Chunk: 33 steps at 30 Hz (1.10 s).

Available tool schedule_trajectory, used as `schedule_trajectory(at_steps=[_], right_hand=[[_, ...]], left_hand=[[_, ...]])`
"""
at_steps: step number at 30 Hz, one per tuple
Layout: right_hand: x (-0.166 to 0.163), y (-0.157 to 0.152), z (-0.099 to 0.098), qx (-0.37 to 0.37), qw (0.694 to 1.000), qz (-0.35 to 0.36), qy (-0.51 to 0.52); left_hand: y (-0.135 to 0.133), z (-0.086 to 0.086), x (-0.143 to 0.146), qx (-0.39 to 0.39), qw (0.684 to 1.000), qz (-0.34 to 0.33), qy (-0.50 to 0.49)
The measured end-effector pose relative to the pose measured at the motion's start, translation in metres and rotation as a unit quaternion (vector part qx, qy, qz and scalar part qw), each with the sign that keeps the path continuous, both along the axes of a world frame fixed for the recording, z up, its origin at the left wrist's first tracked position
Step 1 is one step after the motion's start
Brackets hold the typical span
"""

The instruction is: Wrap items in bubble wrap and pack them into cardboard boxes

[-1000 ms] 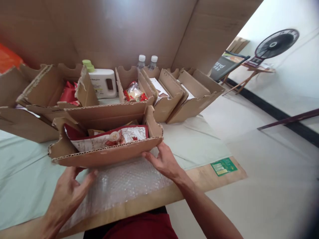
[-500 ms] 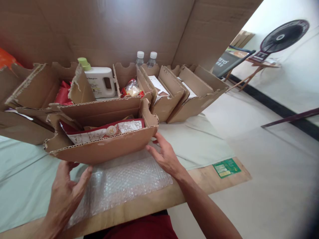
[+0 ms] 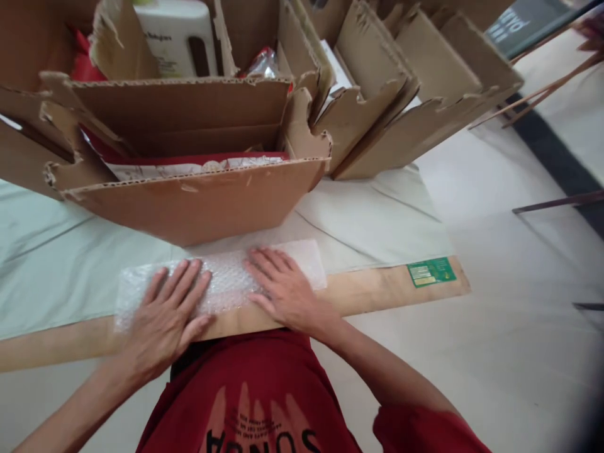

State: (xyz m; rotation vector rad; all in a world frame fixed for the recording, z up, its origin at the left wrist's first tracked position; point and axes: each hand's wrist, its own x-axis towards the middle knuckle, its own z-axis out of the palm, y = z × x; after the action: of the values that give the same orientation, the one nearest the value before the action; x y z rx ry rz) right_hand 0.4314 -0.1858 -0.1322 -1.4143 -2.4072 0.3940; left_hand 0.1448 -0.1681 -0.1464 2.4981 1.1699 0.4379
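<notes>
A sheet of clear bubble wrap (image 3: pixel 226 283) lies along the near edge of the table. On its left part my left hand (image 3: pixel 172 308) rests flat, fingers stretched out. My right hand (image 3: pixel 278 283) lies palm down on its right part, fingers extended too. Neither hand grips anything. Just beyond the sheet stands a cardboard box (image 3: pixel 198 207), open at the top, with a red and white packet (image 3: pixel 198 165) inside; most of the packet is hidden by the front wall.
Behind stand more open cardboard boxes (image 3: pixel 425 126), a white bottle with a handle (image 3: pixel 177 38) and a red packet (image 3: pixel 87 60). A pale green cloth (image 3: pixel 372 220) covers the wooden table (image 3: pixel 377 289). A green label (image 3: pixel 431 272) is at the right end.
Both hands have left the front box and come down onto the bubble wrap. The box now sits farther back from the table edge. My view has tilted downward.
</notes>
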Motion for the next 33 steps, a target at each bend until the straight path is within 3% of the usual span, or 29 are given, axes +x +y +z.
schedule_trajectory(at_steps=[4,7,9,14,16,19,22,25,28,31,33], right_hand=[[0.065,-0.030,-0.006,0.003,0.993,-0.117,-0.036],[0.085,-0.043,0.004,0.050,0.974,-0.210,-0.074],[0.070,-0.040,0.015,0.089,0.967,-0.226,-0.080],[-0.007,-0.007,0.024,0.068,0.996,-0.029,-0.051],[-0.014,0.001,0.017,0.046,0.997,0.029,-0.052],[0.024,-0.008,0.003,0.043,0.997,-0.001,-0.060],[0.090,-0.027,0.002,0.075,0.979,-0.170,-0.079],[0.132,-0.033,0.012,0.113,0.955,-0.263,-0.078],[0.132,-0.019,0.017,0.098,0.965,-0.233,-0.064],[0.115,0.003,0.013,0.055,0.976,-0.196,-0.081],[0.108,0.011,0.010,0.039,0.979,-0.184,-0.082]], left_hand=[[-0.003,0.010,-0.041,0.020,0.999,0.044,0.012],[-0.008,0.022,-0.034,0.074,0.996,0.057,0.011],[-0.010,0.027,-0.015,0.101,0.994,0.048,0.006],[-0.010,0.016,0.021,0.107,0.991,-0.040,0.063],[-0.009,0.009,0.019,0.113,0.989,-0.047,0.086],[-0.007,0.007,0.008,0.112,0.988,-0.057,0.084],[-0.004,0.014,-0.001,0.098,0.991,-0.070,0.051],[0.003,0.024,-0.012,0.145,0.989,0.027,0.000],[0.013,0.027,-0.023,0.204,0.959,0.188,0.054],[0.020,0.022,-0.022,0.151,0.947,0.256,0.121],[0.020,0.019,-0.013,0.096,0.952,0.272,0.098]])
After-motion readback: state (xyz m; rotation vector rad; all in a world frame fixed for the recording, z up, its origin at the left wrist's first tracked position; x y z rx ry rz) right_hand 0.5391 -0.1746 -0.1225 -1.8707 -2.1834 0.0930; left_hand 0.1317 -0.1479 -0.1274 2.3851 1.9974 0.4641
